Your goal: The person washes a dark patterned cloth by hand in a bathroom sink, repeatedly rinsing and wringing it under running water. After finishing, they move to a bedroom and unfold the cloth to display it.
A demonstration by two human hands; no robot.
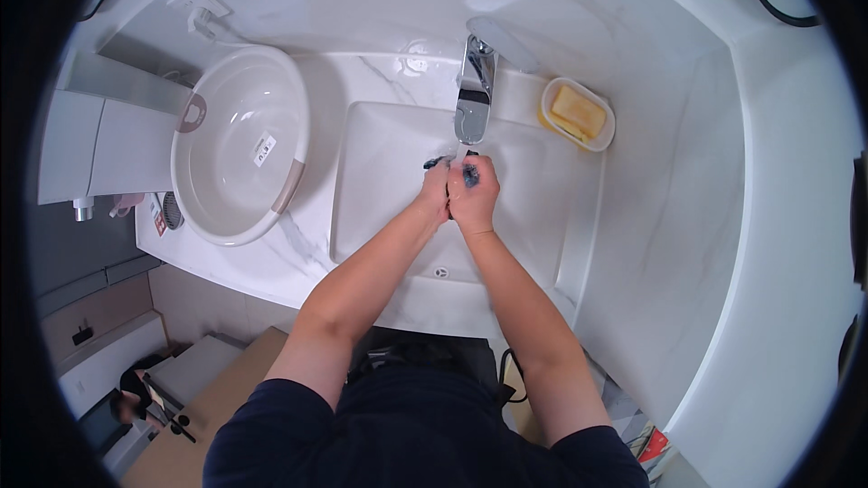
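My left hand [436, 188] and my right hand [475, 194] are pressed together over the white sink basin [389, 126], just below the spout of the chrome faucet [474, 99]. Both are closed around a dark, wet, cloth-like piece [471, 175]. Bits of it poke out past the fingers on the left and show within the right fist; the rest is hidden by my hands, so its exact kind cannot be made out. Water seems to run from the spout onto the hands.
Left of the sink, a large white plastic washbasin [240, 149] leans over the counter [316, 185]. A white soap dish [608, 134] with a yellow sponge-like block [579, 112] sits right of the faucet. White walls rise behind and to the right. Another person [136, 398] appears far lower left.
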